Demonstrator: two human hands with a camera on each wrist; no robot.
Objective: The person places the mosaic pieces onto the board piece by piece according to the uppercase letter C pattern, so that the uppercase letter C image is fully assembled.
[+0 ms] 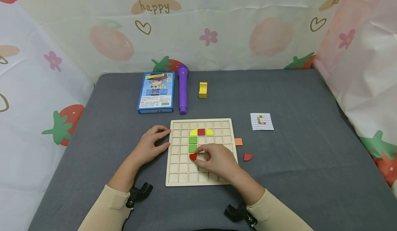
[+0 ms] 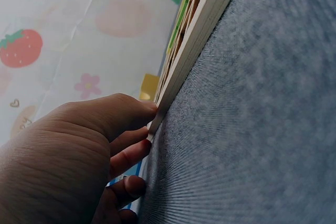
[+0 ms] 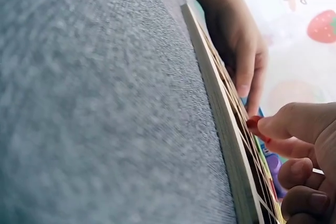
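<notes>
A wooden grid board [image 1: 183,177] lies in the middle of the table. Set in its cells are a red square [image 1: 201,132] between two yellow quarter-round tiles [image 1: 209,132], and two green squares [image 1: 193,144] below the left yellow one. My right hand [image 1: 218,159] pinches a red quarter-round tile [image 1: 193,157] between thumb and forefinger, right at the cell below the green squares. In the right wrist view the red tile [image 3: 254,124] tilts over the board's grid. My left hand [image 1: 151,144] touches the board's left edge with thumb and fingertips, fingers loosely extended.
Right of the board lie an orange square [image 1: 238,141], another red quarter-round tile [image 1: 247,157] and a pattern card [image 1: 262,121]. Behind it are a blue box [image 1: 156,92], a purple toy microphone [image 1: 183,89] and a yellow block [image 1: 203,90]. A printed curtain [image 1: 192,34] surrounds the table.
</notes>
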